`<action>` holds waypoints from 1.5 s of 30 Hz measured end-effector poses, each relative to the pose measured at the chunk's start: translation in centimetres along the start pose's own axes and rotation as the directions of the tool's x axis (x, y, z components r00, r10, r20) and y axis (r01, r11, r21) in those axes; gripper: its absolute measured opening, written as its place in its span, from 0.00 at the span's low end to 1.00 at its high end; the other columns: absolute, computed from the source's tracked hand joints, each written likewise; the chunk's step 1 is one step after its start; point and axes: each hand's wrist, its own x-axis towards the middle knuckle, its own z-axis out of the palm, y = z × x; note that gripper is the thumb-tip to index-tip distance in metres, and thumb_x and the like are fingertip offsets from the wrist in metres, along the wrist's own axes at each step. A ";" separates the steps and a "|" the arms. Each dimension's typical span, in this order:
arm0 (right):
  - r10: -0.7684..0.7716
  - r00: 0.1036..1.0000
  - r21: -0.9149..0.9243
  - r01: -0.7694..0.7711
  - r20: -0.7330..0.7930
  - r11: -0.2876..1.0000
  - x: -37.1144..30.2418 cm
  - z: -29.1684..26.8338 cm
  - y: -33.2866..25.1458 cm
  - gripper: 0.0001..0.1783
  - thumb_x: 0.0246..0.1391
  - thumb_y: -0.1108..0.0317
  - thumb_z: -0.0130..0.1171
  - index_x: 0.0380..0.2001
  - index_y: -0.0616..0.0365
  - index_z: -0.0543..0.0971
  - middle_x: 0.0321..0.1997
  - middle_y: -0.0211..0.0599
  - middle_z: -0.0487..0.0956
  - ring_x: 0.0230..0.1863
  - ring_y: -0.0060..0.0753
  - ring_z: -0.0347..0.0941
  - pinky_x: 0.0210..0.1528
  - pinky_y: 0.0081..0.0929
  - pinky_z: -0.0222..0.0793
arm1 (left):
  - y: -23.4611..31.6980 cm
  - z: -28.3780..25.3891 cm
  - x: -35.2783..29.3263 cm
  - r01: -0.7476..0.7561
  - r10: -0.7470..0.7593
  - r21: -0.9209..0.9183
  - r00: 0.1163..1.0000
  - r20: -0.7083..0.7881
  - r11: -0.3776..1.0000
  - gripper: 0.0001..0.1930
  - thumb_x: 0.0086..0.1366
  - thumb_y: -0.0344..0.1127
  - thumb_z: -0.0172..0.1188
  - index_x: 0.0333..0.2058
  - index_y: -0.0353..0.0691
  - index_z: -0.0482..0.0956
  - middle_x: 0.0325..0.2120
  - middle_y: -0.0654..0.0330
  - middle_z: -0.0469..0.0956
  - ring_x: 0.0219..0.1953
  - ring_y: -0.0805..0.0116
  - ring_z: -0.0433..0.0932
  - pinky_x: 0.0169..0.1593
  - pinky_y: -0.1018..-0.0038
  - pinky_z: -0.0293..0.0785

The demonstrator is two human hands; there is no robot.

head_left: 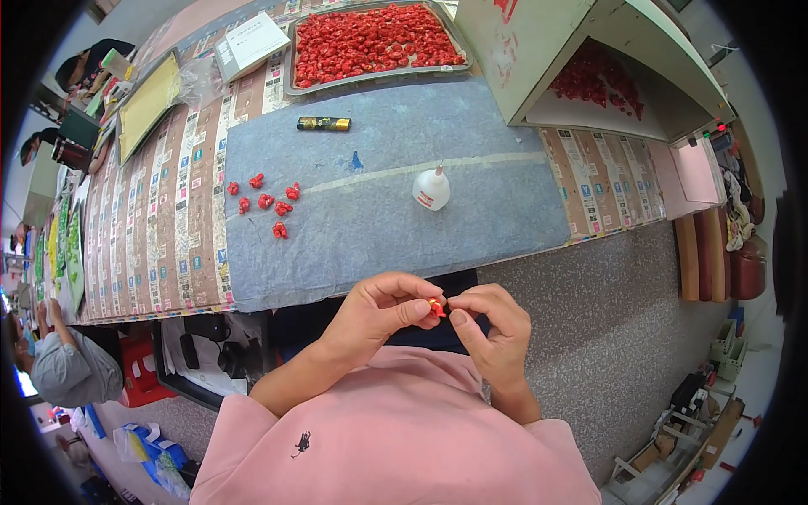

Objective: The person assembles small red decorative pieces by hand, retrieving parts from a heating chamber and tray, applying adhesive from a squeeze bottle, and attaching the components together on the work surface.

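Observation:
In front of my chest, just off the table's front edge, my left hand pinches a small red figure-like piece with a yellowish patch between thumb and fingers. My right hand is closed in a pinch right beside it; what its fingertips hold is too small to make out. On the blue mat ahead lie several loose red pieces in a cluster at the left. A white squeeze bottle with a thin tip stands upright at mid-right. Farther back rests a black and gold tube.
A metal tray heaped with red pieces sits at the back. At back right, an open-fronted grey box holds more red pieces. A white booklet and a framed yellow panel lie at back left. Another person sits far left.

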 end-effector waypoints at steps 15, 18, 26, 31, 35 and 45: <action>0.010 1.000 0.056 -0.009 -0.025 0.998 -0.5 0.6 -0.3 0.05 0.45 0.79 0.61 0.29 0.64 0.80 0.30 0.38 0.78 0.32 0.31 0.73 0.33 0.22 0.67 | 0.1 -0.6 -0.2 0.071 -0.054 -0.158 0.992 0.111 0.985 0.08 0.61 0.25 0.57 0.40 0.38 0.76 0.42 0.57 0.77 0.43 0.73 0.75 0.49 0.75 0.71; -0.006 1.000 0.053 0.007 -0.029 0.999 -0.5 0.7 -0.3 0.05 0.45 0.79 0.61 0.29 0.64 0.80 0.30 0.38 0.78 0.31 0.30 0.73 0.32 0.22 0.67 | 0.2 -0.6 -0.3 0.076 -0.056 -0.180 0.992 0.116 0.981 0.08 0.61 0.23 0.57 0.39 0.39 0.77 0.42 0.57 0.77 0.44 0.72 0.75 0.50 0.75 0.71; -0.079 0.997 0.028 0.079 -0.014 0.996 -0.6 1.2 -0.2 0.10 0.43 0.80 0.65 0.32 0.62 0.80 0.31 0.36 0.76 0.27 0.23 0.73 0.27 0.18 0.71 | -0.3 -0.6 -0.1 0.043 -0.009 -0.219 0.988 0.153 0.975 0.08 0.60 0.23 0.57 0.38 0.40 0.76 0.42 0.60 0.76 0.44 0.72 0.74 0.50 0.73 0.70; -0.114 0.993 0.023 0.115 -0.034 0.993 -0.7 1.4 -0.2 0.13 0.41 0.81 0.66 0.34 0.62 0.79 0.33 0.36 0.75 0.27 0.22 0.73 0.27 0.17 0.71 | -0.3 -0.8 -0.1 0.104 -0.045 -0.298 0.979 0.199 0.949 0.08 0.61 0.24 0.56 0.40 0.40 0.76 0.42 0.60 0.75 0.45 0.71 0.74 0.50 0.71 0.71; -0.109 0.994 0.047 0.111 -0.029 0.993 -0.7 1.4 -0.1 0.14 0.41 0.81 0.66 0.35 0.62 0.79 0.34 0.36 0.74 0.27 0.21 0.74 0.27 0.17 0.72 | -0.5 -1.0 0.1 0.151 -0.074 -0.351 0.972 0.222 0.924 0.08 0.62 0.25 0.56 0.41 0.39 0.75 0.43 0.58 0.75 0.45 0.70 0.75 0.52 0.71 0.71; -0.051 0.998 0.076 0.054 -0.032 0.996 -0.5 1.8 -0.2 0.16 0.40 0.81 0.67 0.36 0.62 0.79 0.34 0.36 0.74 0.29 0.22 0.73 0.28 0.16 0.70 | -0.7 -0.9 0.0 0.077 -0.043 -0.248 0.989 0.141 0.966 0.10 0.61 0.24 0.57 0.43 0.35 0.76 0.43 0.57 0.76 0.45 0.69 0.76 0.52 0.72 0.72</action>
